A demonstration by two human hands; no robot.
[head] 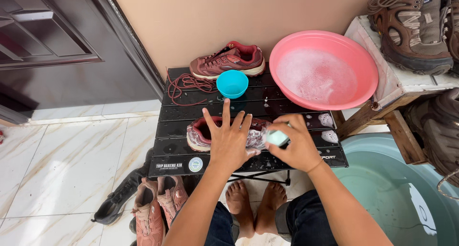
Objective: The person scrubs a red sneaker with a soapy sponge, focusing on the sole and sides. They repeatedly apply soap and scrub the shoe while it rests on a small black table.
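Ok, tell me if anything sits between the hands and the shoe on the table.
Nothing visible does. The left hand lies flat on the shoe, and the right hand presses a pale brush to its side.

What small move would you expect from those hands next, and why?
Probably a short scrubbing stroke along the shoe. The left hand presses flat on the soapy red shoe on the black table, while the right hand holds a small pale brush against its side, with the pink basin of suds close by.

Even, soft daylight; faint shadows under table [248,165]; sharp focus; slight wide-angle bending, perhaps, at edges.
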